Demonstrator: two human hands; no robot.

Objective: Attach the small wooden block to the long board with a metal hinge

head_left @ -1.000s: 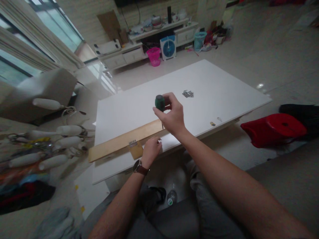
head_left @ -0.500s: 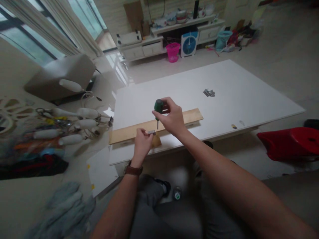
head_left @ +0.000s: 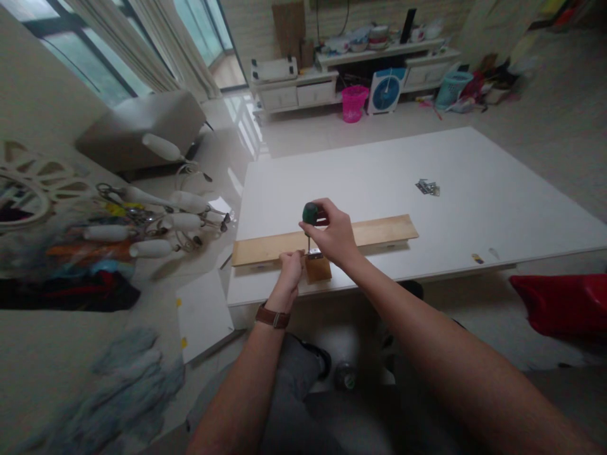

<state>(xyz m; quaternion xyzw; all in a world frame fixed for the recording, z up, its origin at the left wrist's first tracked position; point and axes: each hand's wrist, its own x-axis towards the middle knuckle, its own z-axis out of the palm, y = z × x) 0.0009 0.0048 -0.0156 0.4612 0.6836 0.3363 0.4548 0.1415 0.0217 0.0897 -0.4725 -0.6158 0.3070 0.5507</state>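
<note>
Nearer the hinge (head_left: 315, 254) now, the right hand (head_left: 337, 232) is gripping the green screwdriver (head_left: 310, 213) above the plank's edge; the left hand (head_left: 290, 270) is resting just beside, its hold unclear. Keeping the shaft (head_left: 308, 244) upright should be preventing slips.

Nearly upright, a green-handled, dark-capped screwdriver (head_left: 310, 213), thin shaft (head_left: 308, 244) pointing down at a small silver metal hinge (head_left: 315, 254). On the hinge's near side, a squarish brown wooden block (head_left: 319, 270); behind, a long, flat, pale wooden board (head_left: 265, 248).
</note>
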